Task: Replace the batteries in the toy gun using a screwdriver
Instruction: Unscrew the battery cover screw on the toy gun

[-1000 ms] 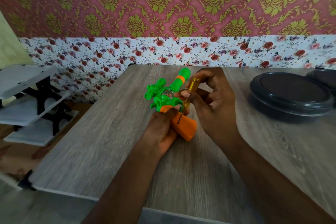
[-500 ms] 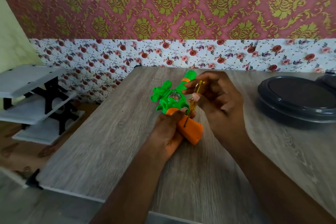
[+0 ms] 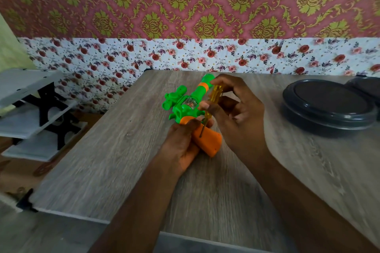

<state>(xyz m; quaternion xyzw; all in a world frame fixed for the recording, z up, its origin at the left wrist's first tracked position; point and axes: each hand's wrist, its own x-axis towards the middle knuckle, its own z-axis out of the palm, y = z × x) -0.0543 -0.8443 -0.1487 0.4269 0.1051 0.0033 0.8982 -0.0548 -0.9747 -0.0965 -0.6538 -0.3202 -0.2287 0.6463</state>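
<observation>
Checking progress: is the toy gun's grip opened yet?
Not opened: the grip looks whole, with the screwdriver tip resting on it, held by the right hand.

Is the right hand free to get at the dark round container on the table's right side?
Probably not yet: the right hand grips the screwdriver, tip on the toy gun. Nothing visible blocks the way to the dark round container.

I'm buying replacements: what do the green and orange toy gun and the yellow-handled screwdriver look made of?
The green and orange toy gun: likely moulded plastic, smooth, uniformly bright colour. The yellow-handled screwdriver: translucent plastic handle, light showing through; thin dark shaft looks like metal.
</observation>
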